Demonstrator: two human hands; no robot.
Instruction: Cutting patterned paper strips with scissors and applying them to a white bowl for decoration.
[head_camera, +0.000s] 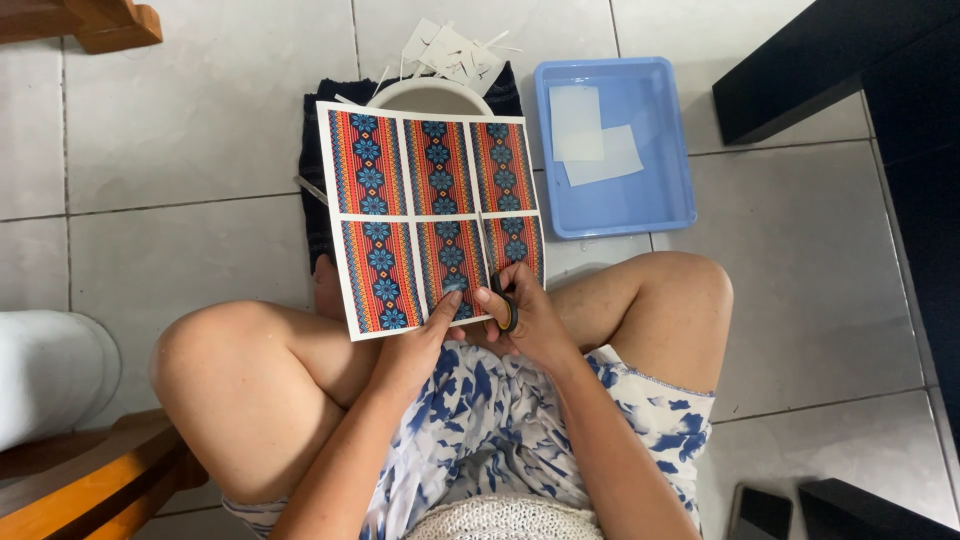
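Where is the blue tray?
In the head view, the blue tray sits on the tiled floor at upper right, just right of the patterned sheet and above the person's knee, with white papers inside.

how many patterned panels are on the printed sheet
6. On the printed sheet: three in the top row, left, middle, right; three below, left, middle, right, partly hidden by the right hand with scissors.

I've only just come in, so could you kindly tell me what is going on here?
A person sits cross-legged on a tiled floor, cutting a printed sheet of six red-and-blue patterned panels. The left hand steadies its bottom edge, while the right hand works black-handled scissors up between the middle and right panels. A blue plastic tray with two white sheets lies beside the right knee.
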